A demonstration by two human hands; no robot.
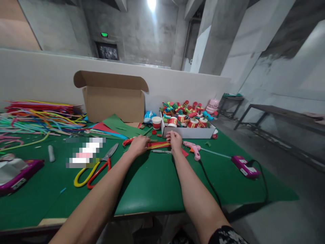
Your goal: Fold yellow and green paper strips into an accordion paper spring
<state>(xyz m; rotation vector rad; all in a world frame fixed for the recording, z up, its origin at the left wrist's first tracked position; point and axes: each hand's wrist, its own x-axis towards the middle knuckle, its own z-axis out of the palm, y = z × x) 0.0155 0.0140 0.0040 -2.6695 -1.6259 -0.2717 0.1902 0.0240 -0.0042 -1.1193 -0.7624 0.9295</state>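
Observation:
My left hand (138, 145) rests low over the table with its fingers bent down; what lies under them is partly hidden. Beside it are a red curved piece (127, 142) and a striped coil (153, 140). My right hand (175, 140) is raised slightly, fingertips drawn together in a pinch; anything in it is too small to name. Between the hands stretches a gold-yellow strip (159, 145) along red material, its left end near my left fingers. A slim pen-like tool (159, 151) lies just in front. Right of my right hand sits a pink glue gun (194, 149) with a glue stick in it.
Scissors (106, 161) with yellow and red handles lie left. A white box (189, 132) of finished colourful figures stands behind, beside a paper cup (156, 122). Pipe cleaners (43, 117), green felt (119, 127), an opened cardboard box (114, 101) and purple power strips (245, 166) surround.

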